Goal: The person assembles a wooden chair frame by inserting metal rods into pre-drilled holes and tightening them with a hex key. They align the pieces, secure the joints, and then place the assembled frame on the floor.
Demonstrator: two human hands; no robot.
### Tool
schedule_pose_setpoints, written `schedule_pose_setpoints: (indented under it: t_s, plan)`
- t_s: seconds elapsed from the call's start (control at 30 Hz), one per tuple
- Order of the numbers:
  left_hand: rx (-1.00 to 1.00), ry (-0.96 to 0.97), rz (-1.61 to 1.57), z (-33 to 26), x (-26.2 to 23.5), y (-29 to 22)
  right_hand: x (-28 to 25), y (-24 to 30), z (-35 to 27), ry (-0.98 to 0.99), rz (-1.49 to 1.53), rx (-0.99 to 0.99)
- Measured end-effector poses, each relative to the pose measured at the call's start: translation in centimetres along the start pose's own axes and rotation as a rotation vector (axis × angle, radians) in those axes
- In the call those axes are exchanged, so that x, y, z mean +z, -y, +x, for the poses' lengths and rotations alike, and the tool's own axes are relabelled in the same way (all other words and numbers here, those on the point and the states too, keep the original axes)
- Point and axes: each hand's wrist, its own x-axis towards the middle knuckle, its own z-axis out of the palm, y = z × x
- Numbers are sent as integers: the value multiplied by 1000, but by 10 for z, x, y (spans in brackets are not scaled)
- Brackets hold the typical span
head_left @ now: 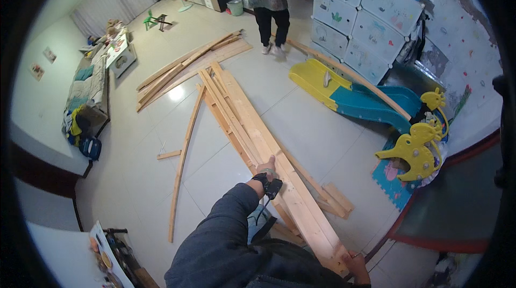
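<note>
A long pale wooden plank (293, 188) runs from near my body out across the floor, lying over other boards. My left hand (267, 165) is closed on its left edge partway along, thumb on top; a dark device is strapped at that wrist. At the near end, my right hand (356, 265) grips the plank's right edge, with part of the fingers hidden. Narrower wooden boards (226, 119) lie under and beside the plank on its left. Shorter wood pieces (336, 199) rest on the floor to its right.
A thin wooden strip (185, 164) lies to the left. Another stack of boards (188, 70) is farther off. A yellow and blue slide (360, 102) stands at the right, with a wooden strip (349, 76) leaning across it. A person (267, 3) stands beyond, near white cabinets (371, 16).
</note>
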Motion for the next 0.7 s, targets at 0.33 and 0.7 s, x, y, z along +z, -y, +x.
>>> schedule_pose_setpoints:
  t_s: [0.33, 0.7]
  plan:
    - [162, 30, 123, 195, -60, -72, 142, 139, 131, 114, 409, 99]
    - [6, 102, -405, 290, -68, -76, 210, 150, 214, 102, 250, 11]
